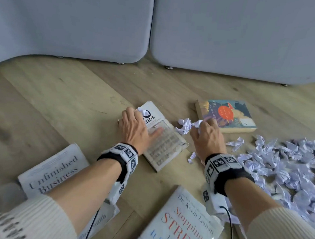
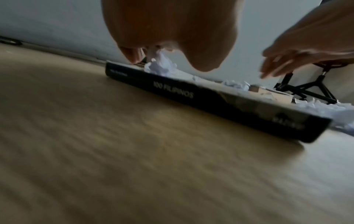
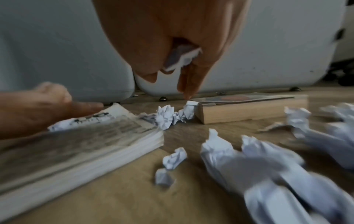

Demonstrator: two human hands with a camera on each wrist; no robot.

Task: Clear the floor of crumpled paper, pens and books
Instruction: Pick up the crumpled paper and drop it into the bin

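Both hands palm-down, low over floor — left hand (image 1: 133,126) pinching paper scrap (image 1: 142,111), right hand (image 1: 207,135) clutching crumpled paper (image 3: 182,59).

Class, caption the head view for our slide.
Both hands gather crumpled paper beside books on the floor.

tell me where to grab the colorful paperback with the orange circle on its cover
The colorful paperback lies flat on the wooden floor, cover up, nothing on it. Its near long page edge faces the right hand and is bare. Likely best: come from that near side, slip fingers under the edge, thumb on the cover. That hand already holds a crumpled paper, so empty it first.
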